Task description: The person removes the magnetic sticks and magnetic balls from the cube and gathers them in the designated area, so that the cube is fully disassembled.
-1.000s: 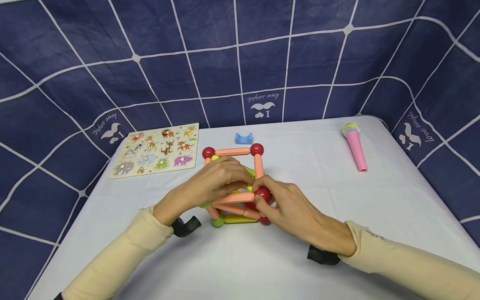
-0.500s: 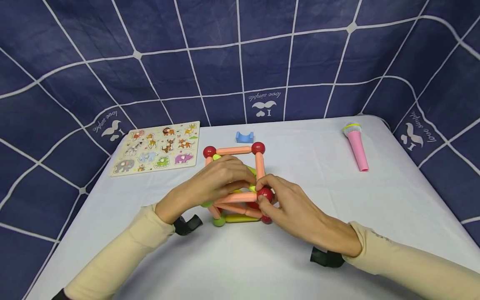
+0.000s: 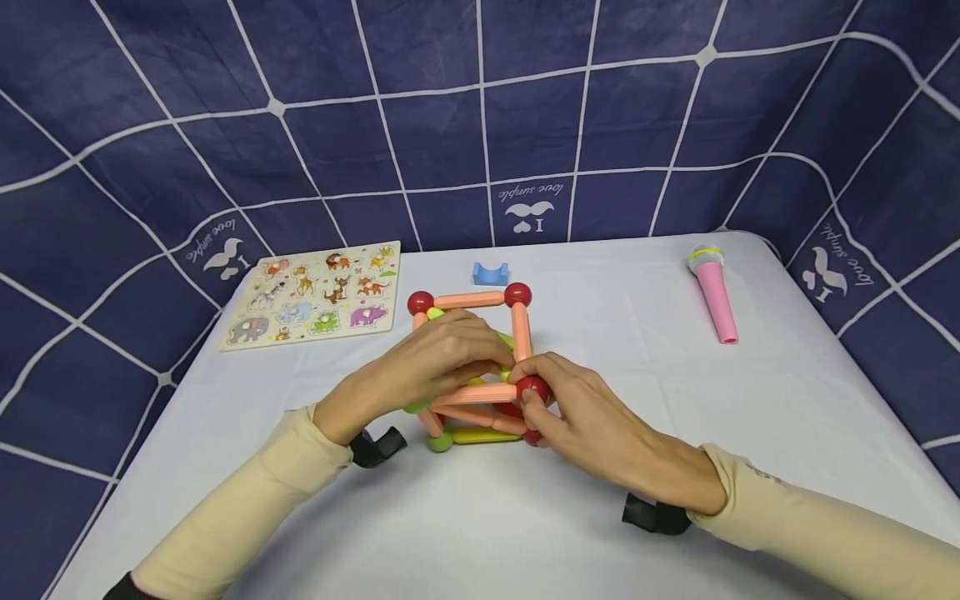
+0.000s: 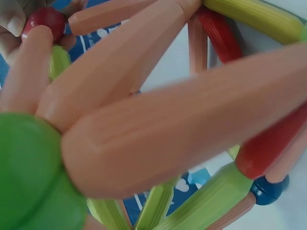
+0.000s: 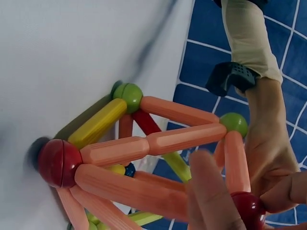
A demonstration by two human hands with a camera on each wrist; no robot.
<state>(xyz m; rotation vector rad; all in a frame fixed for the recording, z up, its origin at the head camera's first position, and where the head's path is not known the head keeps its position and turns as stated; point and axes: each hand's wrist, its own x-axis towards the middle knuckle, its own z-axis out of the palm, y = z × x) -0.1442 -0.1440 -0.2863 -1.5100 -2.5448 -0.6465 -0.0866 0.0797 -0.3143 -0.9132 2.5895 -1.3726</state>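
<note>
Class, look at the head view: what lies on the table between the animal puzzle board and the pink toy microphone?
Between the puzzle board and the microphone, the head view shows a small blue block and the stick-and-ball frame.

The left hand is covering the upper near-left part of the rod-and-ball frame; the rods and joints beneath its palm are not showing in the head view. Its fingertips are lying behind the frame's near top rod, so their contact is not readable. The right hand is masking the frame's near-right lower corner. In the left wrist view, the frame is filling the picture, blurring at close range and running off every edge. In the right wrist view, a finger is blurring in front of the frame, and the red ball is running off the bottom edge.
</note>
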